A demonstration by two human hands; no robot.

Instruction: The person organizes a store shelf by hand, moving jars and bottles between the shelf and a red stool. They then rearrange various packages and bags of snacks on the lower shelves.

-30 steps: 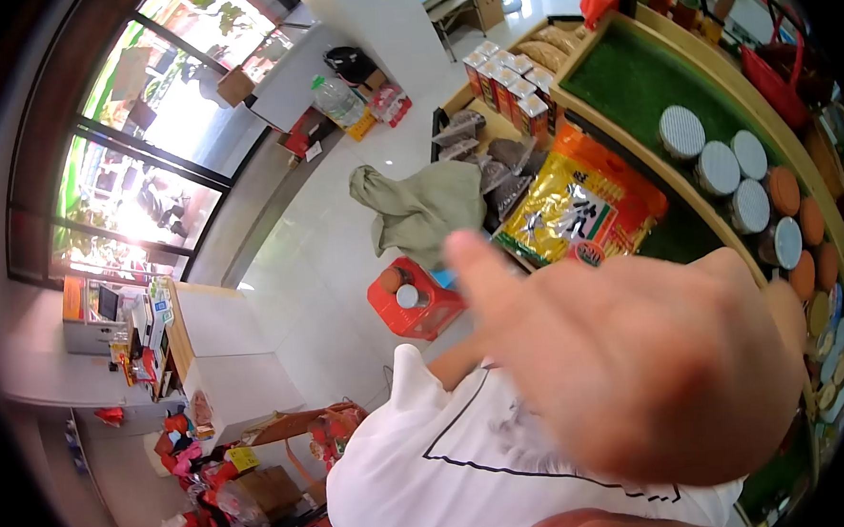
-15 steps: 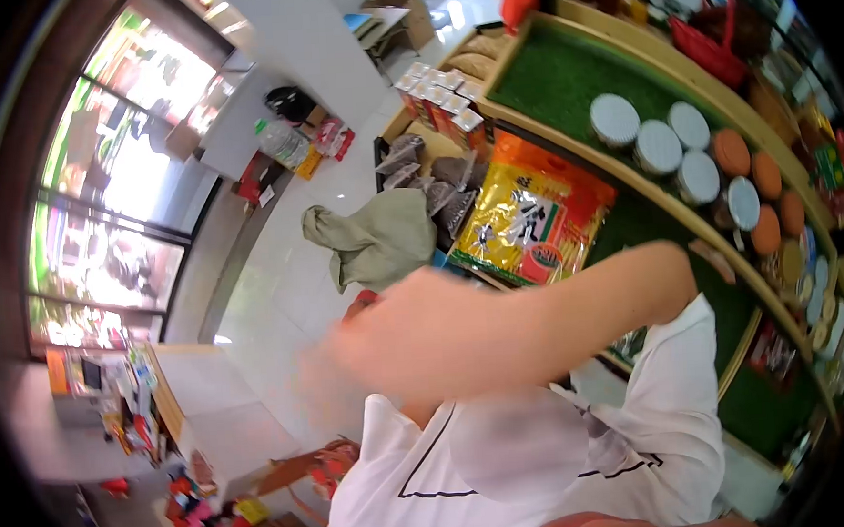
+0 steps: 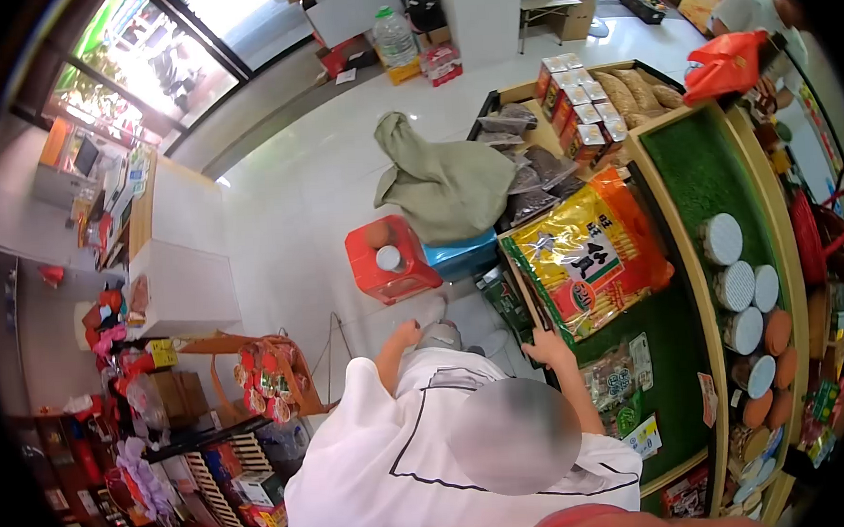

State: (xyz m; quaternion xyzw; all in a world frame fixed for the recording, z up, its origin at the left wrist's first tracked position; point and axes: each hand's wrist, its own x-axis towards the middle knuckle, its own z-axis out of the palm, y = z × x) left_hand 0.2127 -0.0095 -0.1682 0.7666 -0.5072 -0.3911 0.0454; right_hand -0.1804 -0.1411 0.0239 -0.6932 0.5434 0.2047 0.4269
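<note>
The right hand (image 3: 549,349) is resting at the edge of the shelf (image 3: 680,364), beside the yellow bag (image 3: 584,255) lying there; the left hand (image 3: 406,335) is hanging near the red container (image 3: 385,277), both appearing too small to tell their grip.

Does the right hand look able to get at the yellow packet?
Likely yes: the right hand is by the near corner of the yellow packet, and nothing visible covers the packet.
</note>
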